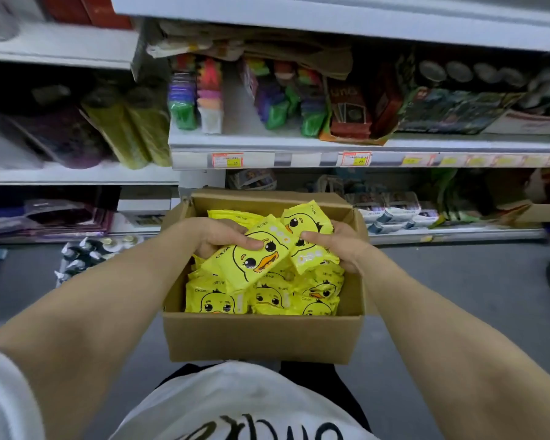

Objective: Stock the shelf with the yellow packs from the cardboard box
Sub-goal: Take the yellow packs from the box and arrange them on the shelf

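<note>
An open cardboard box (261, 338) stands on the floor in front of me, holding several yellow packs (264, 296) printed with a duck face. My left hand (218, 238) grips one yellow pack (251, 258) lifted above the pile, thumb on its top. My right hand (340, 246) holds a second yellow pack (305, 230) beside the first, at the box's far right. The two held packs touch. The shelf (299, 144) rises just behind the box, with a bare gap between the coloured packets.
The middle shelf carries coloured packets (185, 100), card game boxes (350, 109) and tins (458, 71). Price tags (227, 160) line its edge. The lower shelf (442, 233) holds small packs. Green rolls (131, 131) stand at the left. Loose items (86, 252) lie on the grey floor.
</note>
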### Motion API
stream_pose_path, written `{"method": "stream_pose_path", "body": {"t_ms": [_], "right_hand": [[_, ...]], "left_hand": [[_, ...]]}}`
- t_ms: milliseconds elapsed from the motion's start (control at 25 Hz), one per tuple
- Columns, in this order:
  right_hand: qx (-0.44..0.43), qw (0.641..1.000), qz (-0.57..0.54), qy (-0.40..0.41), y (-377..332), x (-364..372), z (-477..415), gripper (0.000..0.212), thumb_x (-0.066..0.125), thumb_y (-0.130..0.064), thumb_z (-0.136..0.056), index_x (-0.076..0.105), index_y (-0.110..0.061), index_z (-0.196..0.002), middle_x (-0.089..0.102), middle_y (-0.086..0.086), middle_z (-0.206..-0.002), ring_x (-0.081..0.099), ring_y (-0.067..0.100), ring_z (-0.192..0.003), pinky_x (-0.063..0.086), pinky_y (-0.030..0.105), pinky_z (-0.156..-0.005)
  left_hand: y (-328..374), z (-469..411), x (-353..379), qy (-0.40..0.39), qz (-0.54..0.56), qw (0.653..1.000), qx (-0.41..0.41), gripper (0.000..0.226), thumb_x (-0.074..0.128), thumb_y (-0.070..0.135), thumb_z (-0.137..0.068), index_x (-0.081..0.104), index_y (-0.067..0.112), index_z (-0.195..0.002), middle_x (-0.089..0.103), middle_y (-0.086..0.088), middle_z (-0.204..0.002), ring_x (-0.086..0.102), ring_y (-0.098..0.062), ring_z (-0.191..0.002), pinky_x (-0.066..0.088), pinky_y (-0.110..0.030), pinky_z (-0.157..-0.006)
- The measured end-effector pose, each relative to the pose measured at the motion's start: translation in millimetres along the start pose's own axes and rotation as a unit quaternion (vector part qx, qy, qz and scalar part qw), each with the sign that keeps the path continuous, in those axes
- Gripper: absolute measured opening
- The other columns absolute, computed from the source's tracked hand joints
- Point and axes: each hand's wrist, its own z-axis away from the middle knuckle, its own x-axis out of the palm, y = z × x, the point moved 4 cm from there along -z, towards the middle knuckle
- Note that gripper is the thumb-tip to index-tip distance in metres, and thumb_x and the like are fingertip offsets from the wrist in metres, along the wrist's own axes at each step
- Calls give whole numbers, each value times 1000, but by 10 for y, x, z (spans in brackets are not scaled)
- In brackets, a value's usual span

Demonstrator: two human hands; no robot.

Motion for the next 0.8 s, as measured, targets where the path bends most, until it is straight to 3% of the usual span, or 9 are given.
{"method": "stream_pose_path", "body": {"t_ms": [120,240,320,480,600,800], "right_hand": [[-31,999,-1,-8,-161,-150,-25,45,88,-21,-70,68,-16,-110,76,6,-104,73,25,-95,57,45,-87],[-72,997,-8,-18,-538,-405,-24,52,87,-15,-70,67,-9,-118,76,9,-103,73,28,-95,57,49,-88],[-98,995,4,-36,-879,-577,17,56,90,-20,-67,67,-10,-118,75,10,-105,73,30,-97,56,51,-90],[-184,981,39,-38,-1671,-833,111,42,87,-16,-72,70,-15,-111,76,9,-103,73,32,-95,58,51,-85],[-254,966,39,-24,-2298,-973,261,33,83,-11,-75,71,-11,-106,76,11,-99,73,32,-92,59,48,-83],[-341,938,-31,49,-3202,-1238,400,35,84,-7,-72,70,-8,-105,76,12,-100,74,28,-86,60,44,-75]], "left_hand": [[256,73,-82,-38,36,998,35,86,72,10,-81,25,13,-153,43,-13,-148,51,-22,-124,45,-39,-100],[681,210,-218,-59,34,994,87,68,74,4,-74,49,10,-137,68,-14,-121,70,-24,-99,58,-40,-84],[1059,388,-326,-31,25,992,118,57,74,0,-74,57,11,-127,71,-14,-112,73,-25,-90,61,-40,-75],[1855,852,-521,-9,-54,980,192,88,98,24,-39,64,11,-120,72,-16,-110,72,-29,-93,60,-38,-70],[2430,1203,-673,29,-114,966,230,80,96,29,-43,65,11,-115,72,-17,-108,71,-33,-95,60,-38,-69],[3192,1609,-814,150,-219,927,264,36,81,13,-71,67,8,-103,75,-11,-97,73,-25,-88,60,-34,-73]]}}
